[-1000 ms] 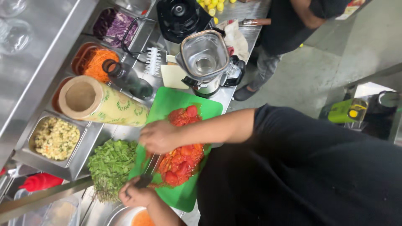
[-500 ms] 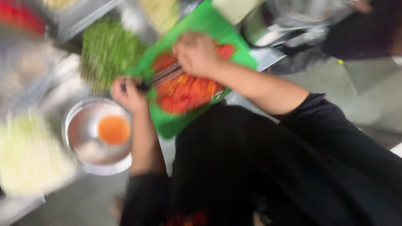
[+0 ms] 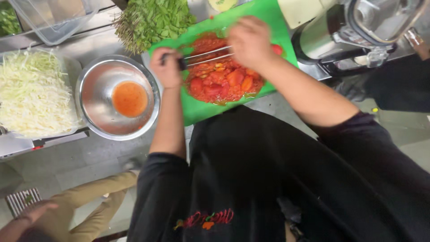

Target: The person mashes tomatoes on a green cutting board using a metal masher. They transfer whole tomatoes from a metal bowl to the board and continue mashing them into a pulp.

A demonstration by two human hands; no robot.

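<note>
Stainless steel kitchen counter (image 3: 96, 42), viewed from above, crowded with prep items. Tray of shredded cabbage (image 3: 31, 96) occupies the left end. Just beside it stands a steel bowl (image 3: 96, 85) holding a shallow pool of orange sauce (image 3: 130, 98). Green cutting board (image 3: 264, 15) lies at centre, its near edge overhanging the counter. Bunch of leafy greens (image 3: 152, 18) touches the board's far left corner. Blender (image 3: 358, 27) stands at the board's right. Heap of chopped tomato (image 3: 221, 83) covers the middle of the board. Multi-blade knife (image 3: 208, 54) lies across the heap's far side. Left hand (image 3: 166, 68) is closed in a fist around the knife's dark handle. Right hand (image 3: 251, 42) presses down on the blade tips, fingers held together. Another person in tan clothing (image 3: 94, 201) crouches on the floor at lower left.
</note>
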